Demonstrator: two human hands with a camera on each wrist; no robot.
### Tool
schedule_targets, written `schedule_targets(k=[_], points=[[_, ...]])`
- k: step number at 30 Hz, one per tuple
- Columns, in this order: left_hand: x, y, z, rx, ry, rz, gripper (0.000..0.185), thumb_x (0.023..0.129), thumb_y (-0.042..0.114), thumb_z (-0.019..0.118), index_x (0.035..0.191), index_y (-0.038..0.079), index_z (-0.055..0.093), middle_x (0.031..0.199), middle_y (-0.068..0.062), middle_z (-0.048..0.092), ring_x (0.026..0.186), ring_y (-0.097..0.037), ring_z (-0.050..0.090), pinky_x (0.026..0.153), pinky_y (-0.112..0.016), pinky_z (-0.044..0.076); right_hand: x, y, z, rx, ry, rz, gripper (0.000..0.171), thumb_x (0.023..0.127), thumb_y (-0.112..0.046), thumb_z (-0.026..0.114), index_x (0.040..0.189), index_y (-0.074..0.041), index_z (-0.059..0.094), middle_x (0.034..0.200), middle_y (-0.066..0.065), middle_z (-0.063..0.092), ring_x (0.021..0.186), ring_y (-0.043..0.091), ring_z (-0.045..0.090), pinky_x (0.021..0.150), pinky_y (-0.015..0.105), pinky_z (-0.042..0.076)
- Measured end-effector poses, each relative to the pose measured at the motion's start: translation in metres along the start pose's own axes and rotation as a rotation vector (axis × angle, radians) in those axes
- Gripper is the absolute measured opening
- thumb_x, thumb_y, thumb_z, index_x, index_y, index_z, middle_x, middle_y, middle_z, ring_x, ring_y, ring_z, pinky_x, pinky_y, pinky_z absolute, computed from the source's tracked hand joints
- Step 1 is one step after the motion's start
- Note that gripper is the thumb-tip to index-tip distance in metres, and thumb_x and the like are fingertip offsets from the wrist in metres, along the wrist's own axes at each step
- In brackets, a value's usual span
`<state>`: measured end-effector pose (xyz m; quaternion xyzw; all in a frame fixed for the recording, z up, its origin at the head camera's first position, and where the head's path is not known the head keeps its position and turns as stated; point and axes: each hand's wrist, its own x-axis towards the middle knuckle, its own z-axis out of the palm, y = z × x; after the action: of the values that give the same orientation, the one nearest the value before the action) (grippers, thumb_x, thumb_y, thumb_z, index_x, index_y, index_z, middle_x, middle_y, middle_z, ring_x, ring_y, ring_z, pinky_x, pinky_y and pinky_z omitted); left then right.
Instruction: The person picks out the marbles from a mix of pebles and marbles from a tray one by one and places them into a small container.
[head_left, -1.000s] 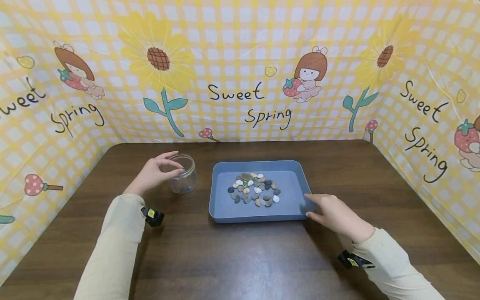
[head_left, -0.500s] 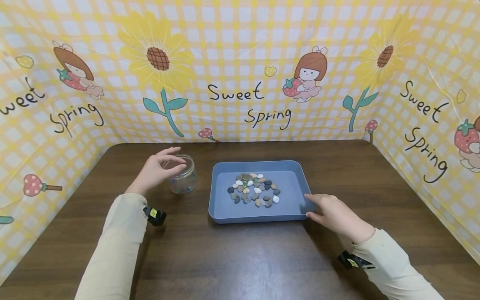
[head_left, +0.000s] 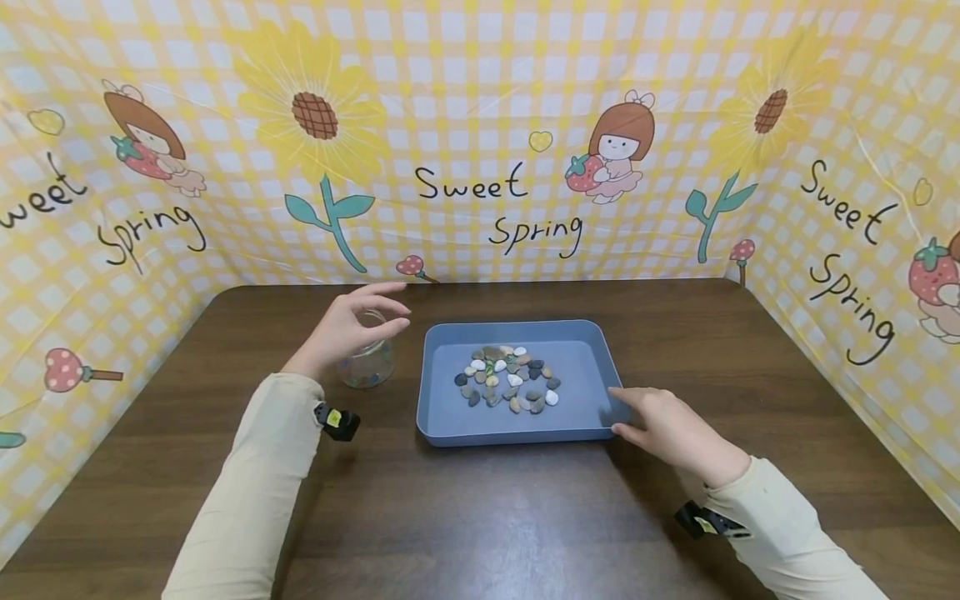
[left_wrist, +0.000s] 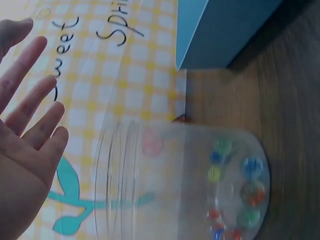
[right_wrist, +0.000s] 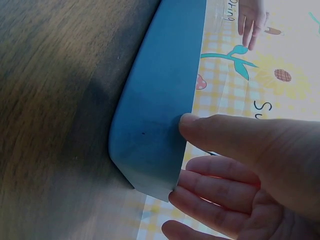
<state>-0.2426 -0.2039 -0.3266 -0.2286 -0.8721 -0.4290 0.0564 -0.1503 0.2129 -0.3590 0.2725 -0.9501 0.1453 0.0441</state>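
Observation:
My left hand hovers over a clear jar, fingers extended and slightly apart, with nothing held. Several coloured glass marbles lie at the jar's bottom in the left wrist view. To the right of the jar stands a shallow blue tray bearing a loose patch of pebbles in white, tan, grey and black, with a few green bits among them. My right hand holds the tray's near right corner, its thumb on the rim and its fingers round the side.
The brown wooden table extends in front of the tray and to both sides. A yellow checked cloth with printed flowers and lettering rises behind the table and along its left and right.
My left hand has risen from the jar's mouth and moved right toward the tray, its thumb and fingers spreading. The right hand, jar, tray and pebbles have stayed in place.

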Motion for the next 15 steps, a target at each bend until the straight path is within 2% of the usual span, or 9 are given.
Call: schedule_targets(k=[2,4,7,10,15], points=[[0.004,0.003,0.005,-0.024,-0.026,-0.011,0.022,0.087,0.025,0.066,0.102,0.010,0.070,0.142,-0.005,0.048,0.126,-0.024,0.045,0.088,-0.045,0.048,0.000,0.000,0.000,0.002,-0.001,0.001,0.043,0.080,-0.010,0.071,0.115,0.011,0.059,0.110,0.024,0.066,0.099,0.034,0.066,0.082,0.043,0.053],[0.008,0.006,0.011,-0.039,-0.049,-0.015,0.022,0.086,0.025,0.067,0.103,0.011,0.070,0.142,-0.004,0.048,0.127,-0.022,0.044,0.086,-0.044,0.047,0.000,0.001,0.000,0.002,0.000,0.002,0.043,0.080,-0.010,0.071,0.115,0.011,0.059,0.110,0.024,0.066,0.100,0.034,0.066,0.082,0.043,0.053],[0.014,0.009,0.019,-0.061,-0.078,-0.004,0.022,0.086,0.024,0.067,0.103,0.011,0.070,0.142,-0.004,0.047,0.135,-0.023,0.036,0.097,-0.049,0.041,0.000,0.001,0.001,0.003,-0.001,0.002,0.043,0.080,-0.010,0.071,0.116,0.010,0.059,0.111,0.023,0.066,0.100,0.033,0.066,0.082,0.042,0.053],[0.020,0.014,0.026,-0.063,-0.098,0.028,0.021,0.086,0.022,0.067,0.103,0.011,0.070,0.141,-0.006,0.048,0.139,-0.025,0.032,0.109,-0.054,0.029,0.000,0.001,0.001,0.006,-0.005,0.005,0.043,0.080,-0.011,0.071,0.116,0.010,0.059,0.111,0.023,0.066,0.100,0.033,0.066,0.082,0.042,0.053],[0.031,0.022,0.035,-0.063,-0.119,0.039,0.020,0.085,0.024,0.068,0.103,0.014,0.070,0.141,-0.007,0.049,0.138,-0.025,0.034,0.110,-0.054,0.028,0.001,0.002,0.000,0.007,-0.011,0.013,0.043,0.081,-0.011,0.071,0.117,0.010,0.059,0.112,0.024,0.066,0.101,0.033,0.065,0.083,0.042,0.053]])
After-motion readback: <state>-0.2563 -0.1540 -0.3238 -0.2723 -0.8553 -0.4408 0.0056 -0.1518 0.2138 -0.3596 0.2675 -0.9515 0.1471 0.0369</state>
